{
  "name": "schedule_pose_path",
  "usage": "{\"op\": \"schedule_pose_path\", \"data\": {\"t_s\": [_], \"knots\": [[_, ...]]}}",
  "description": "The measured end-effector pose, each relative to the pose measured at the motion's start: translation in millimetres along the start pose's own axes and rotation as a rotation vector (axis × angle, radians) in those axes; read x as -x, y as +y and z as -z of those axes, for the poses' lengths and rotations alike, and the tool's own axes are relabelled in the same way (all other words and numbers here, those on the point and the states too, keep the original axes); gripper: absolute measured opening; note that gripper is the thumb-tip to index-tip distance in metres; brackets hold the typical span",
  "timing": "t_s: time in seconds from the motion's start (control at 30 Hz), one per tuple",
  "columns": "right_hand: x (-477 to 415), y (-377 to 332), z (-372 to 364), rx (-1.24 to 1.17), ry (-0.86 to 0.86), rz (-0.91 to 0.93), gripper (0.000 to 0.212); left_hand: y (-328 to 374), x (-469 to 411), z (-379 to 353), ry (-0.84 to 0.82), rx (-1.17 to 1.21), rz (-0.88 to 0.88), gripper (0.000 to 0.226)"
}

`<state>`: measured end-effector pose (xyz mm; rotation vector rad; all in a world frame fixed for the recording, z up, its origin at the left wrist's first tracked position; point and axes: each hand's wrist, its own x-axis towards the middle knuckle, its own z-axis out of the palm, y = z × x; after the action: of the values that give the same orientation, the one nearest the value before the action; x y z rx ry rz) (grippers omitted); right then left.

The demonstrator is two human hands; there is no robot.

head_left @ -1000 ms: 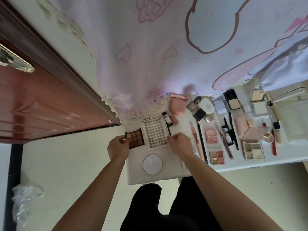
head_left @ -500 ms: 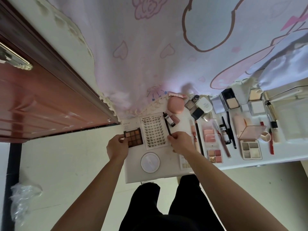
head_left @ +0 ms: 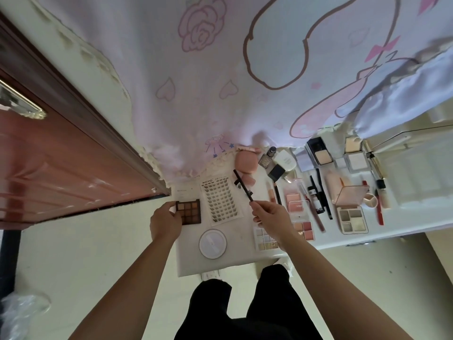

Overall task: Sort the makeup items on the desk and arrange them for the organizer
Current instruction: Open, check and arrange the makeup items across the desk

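Black and slim, a makeup pencil is pinched at its near end by the right hand, the fingertips pressed together around the tip while the rest of the stick angles up and away over the white desk. The pencil's far end points toward a pink puff case near the back edge. The other fingers of that hand are curled in; how tightly cannot be told from this angle.

The left hand rests at the desk's left edge, its fingers lightly bent and touching the left side of a brown eyeshadow palette with 9 pans. The thumb lies against the palette's near corner; the hand does not wrap around it.

Just beside the palette on the right lies a lash card printed XOYO, flat on the desk between the 2 hands. A round white compact sits nearer the person, apart from both hands. A pale glitter palette lies partly under the right wrist. Further right, pink blush palettes, dark pencils and a 4-pan eyeshadow case lie in rows.
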<state>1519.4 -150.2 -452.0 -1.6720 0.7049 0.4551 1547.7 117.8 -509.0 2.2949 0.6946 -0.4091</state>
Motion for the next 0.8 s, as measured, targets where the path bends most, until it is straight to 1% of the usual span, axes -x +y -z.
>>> {"op": "schedule_pose_path", "data": {"t_s": [0.13,0.23,0.3,0.33,0.37,0.4,0.43,0.47,0.53,0.57,0.63,0.7,0.73,0.8], "knots": [[7,-1,-1,0.003,-0.003,0.013,0.014,-1,3,-1,-0.034,-0.006,0.016,0.029],[15,-4,-1,-0.012,-0.006,0.023,0.015,5,11,-3,-0.073,0.035,0.053,0.036],[22,-8,1,-0.016,-0.026,0.031,0.015,17,19,2,-0.026,0.046,0.034,0.043],[25,-10,3,-0.017,-0.049,0.039,0.015,27,26,7,0.011,0.092,0.006,0.042],[29,-12,5,-0.018,-0.077,0.049,0.014,40,32,13,0.026,0.180,-0.018,0.039],[32,-15,7,-0.022,-0.108,0.065,0.013,57,39,21,0.001,0.315,-0.036,0.034],[37,-18,9,-0.022,-0.139,0.084,0.013,73,46,28,-0.070,0.475,-0.036,0.030],[41,-22,10,-0.020,-0.167,0.105,0.012,89,55,36,-0.181,0.621,-0.021,0.028],[52,-30,12,-0.032,-0.192,0.146,0.013,113,71,48,-0.379,0.842,-0.033,0.026],[57,-35,13,-0.055,-0.189,0.167,0.014,121,77,51,-0.435,0.947,-0.031,0.022],[68,-45,14,-0.120,-0.173,0.202,0.019,133,87,58,-0.477,1.168,-0.006,0.016],[76,-54,15,-0.173,-0.155,0.220,0.027,142,96,62,-0.490,1.347,0.013,0.017],[80,-59,16,-0.196,-0.141,0.225,0.030,145,99,64,-0.497,1.401,0.008,0.019],[87,-67,17,-0.210,-0.097,0.236,0.034,150,104,67,-0.464,1.425,-0.013,0.018]]}}
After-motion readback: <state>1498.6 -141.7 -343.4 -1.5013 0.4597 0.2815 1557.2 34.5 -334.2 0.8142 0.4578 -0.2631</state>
